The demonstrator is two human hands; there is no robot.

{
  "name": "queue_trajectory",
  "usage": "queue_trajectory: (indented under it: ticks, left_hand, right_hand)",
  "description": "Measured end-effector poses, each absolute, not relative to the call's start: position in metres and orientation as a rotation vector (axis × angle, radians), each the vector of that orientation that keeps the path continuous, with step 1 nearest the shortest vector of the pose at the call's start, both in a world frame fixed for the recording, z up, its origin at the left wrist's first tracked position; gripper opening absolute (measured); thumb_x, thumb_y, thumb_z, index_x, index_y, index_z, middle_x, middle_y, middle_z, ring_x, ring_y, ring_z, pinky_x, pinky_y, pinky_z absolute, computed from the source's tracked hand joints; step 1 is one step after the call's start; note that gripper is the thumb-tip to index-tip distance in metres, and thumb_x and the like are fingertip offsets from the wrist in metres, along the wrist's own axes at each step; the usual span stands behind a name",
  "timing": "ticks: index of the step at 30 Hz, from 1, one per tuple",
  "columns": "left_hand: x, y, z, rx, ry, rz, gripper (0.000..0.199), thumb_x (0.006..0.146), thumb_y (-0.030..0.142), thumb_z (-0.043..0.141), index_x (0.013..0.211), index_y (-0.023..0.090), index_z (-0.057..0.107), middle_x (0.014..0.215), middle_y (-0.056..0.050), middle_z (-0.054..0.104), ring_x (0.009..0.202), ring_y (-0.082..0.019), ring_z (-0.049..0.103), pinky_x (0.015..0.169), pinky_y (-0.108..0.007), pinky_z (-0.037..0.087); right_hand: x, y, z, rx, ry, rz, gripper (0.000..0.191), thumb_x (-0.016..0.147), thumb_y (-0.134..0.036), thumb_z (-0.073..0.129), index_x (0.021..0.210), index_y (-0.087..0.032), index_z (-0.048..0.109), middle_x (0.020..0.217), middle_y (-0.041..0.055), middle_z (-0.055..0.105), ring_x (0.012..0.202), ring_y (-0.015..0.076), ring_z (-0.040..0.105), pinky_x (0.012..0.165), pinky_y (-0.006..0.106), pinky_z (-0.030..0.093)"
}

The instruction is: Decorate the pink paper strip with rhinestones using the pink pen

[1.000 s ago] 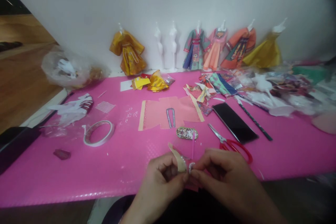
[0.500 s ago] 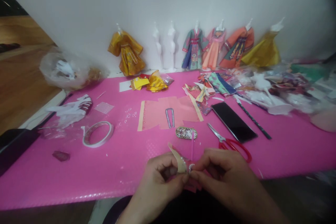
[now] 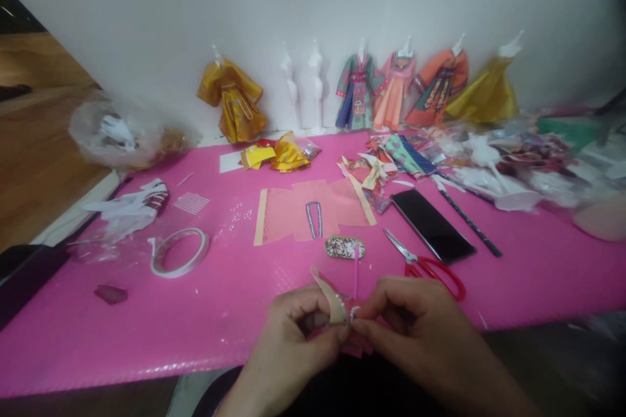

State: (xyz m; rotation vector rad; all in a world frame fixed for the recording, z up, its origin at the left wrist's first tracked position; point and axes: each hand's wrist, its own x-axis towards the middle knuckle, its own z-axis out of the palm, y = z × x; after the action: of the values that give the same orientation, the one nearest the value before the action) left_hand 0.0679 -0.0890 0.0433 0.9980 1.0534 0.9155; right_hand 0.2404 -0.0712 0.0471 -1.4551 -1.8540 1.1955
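My left hand [image 3: 303, 332] is closed on a small piece of cream and pink fabric [image 3: 336, 309], holding it above the table's front edge. White bead trim [image 3: 354, 313] curves along the fabric between my hands. My right hand [image 3: 415, 319] pinches the trim's end between thumb and forefinger, against the fabric; the exact contact is hidden by the fingertips. Just beyond my hands, a pink stick tool [image 3: 357, 277] leans on an oval dish of sequins or beads [image 3: 344, 247]. A flat pink garment piece [image 3: 288, 212] with cream edges lies behind, bearing a purple beaded trim loop [image 3: 314, 219].
Red-handled scissors [image 3: 425, 268] and a black phone [image 3: 433, 225] lie to the right. A tape roll [image 3: 182, 253] and plastic bag [image 3: 130, 205] are left. Dressed doll forms [image 3: 360, 94] stand along the wall, with fabric scraps [image 3: 366, 174] before them.
The view has shifted slightly, so the table things sit a little farther left. Both hands keep nearly the same hold on the fabric and trim.
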Motion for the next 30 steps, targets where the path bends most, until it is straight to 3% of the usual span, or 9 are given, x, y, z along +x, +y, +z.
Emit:
queue_trajectory:
  ticks: [7, 11, 15, 20, 30]
  left_hand:
    - [0.0684, -0.0889, 0.0406, 0.960, 1.086, 0.884, 0.011, 0.071, 0.019, 0.066, 0.064, 0.018, 0.058, 0.063, 0.001, 0.062, 0.061, -0.014, 0.063, 0.066, -0.027, 0.054]
    - [0.0649, -0.0872, 0.0373, 1.051, 1.212, 0.898, 0.014, 0.073, 0.026, 0.067, 0.064, 0.016, 0.062, 0.065, -0.001, 0.063, 0.061, -0.014, 0.059, 0.059, -0.025, 0.048]
    - [0.0629, -0.0865, 0.0365, 1.093, 1.254, 0.925, 0.017, 0.074, 0.026, 0.067, 0.062, 0.016, 0.062, 0.064, 0.000, 0.062, 0.061, -0.014, 0.057, 0.058, -0.024, 0.044]
    - [0.0658, -0.0885, 0.0389, 1.023, 1.209, 0.970, 0.016, 0.073, 0.024, 0.069, 0.062, 0.015, 0.061, 0.063, 0.002, 0.059, 0.062, -0.012, 0.054, 0.059, -0.022, 0.044]
    - [0.0696, -0.0874, 0.0379, 0.942, 1.186, 0.948, 0.011, 0.071, 0.022, 0.070, 0.065, 0.016, 0.062, 0.062, 0.003, 0.059, 0.060, -0.011, 0.055, 0.056, -0.021, 0.045]
  right_hand:
    - [0.2384, -0.0705, 0.0500, -1.451, -1.875, 1.170, 0.009, 0.074, -0.022, 0.068, 0.065, -0.022, 0.071, 0.049, -0.0042, 0.053, 0.046, 0.0102, 0.043, 0.044, 0.022, 0.025]
    - [0.2408, -0.0699, 0.0513, -1.376, -1.932, 1.040, 0.007, 0.075, -0.023, 0.069, 0.069, -0.023, 0.071, 0.048, -0.0062, 0.048, 0.045, 0.0098, 0.042, 0.044, 0.022, 0.026]
    - [0.2427, -0.0719, 0.0518, -1.153, -2.071, 0.779, 0.012, 0.077, -0.015, 0.064, 0.079, -0.024, 0.072, 0.057, -0.0050, 0.056, 0.050, 0.0104, 0.048, 0.050, 0.024, 0.033]
    - [0.2394, -0.0752, 0.0501, -1.067, -2.195, 0.539, 0.017, 0.080, -0.012, 0.057, 0.076, -0.021, 0.071, 0.060, -0.0010, 0.058, 0.056, 0.0136, 0.053, 0.051, 0.027, 0.030]
    - [0.2387, -0.0761, 0.0467, -1.061, -2.253, 0.463, 0.021, 0.084, -0.012, 0.054, 0.077, -0.020, 0.072, 0.062, 0.0003, 0.060, 0.058, 0.0146, 0.055, 0.051, 0.028, 0.030]
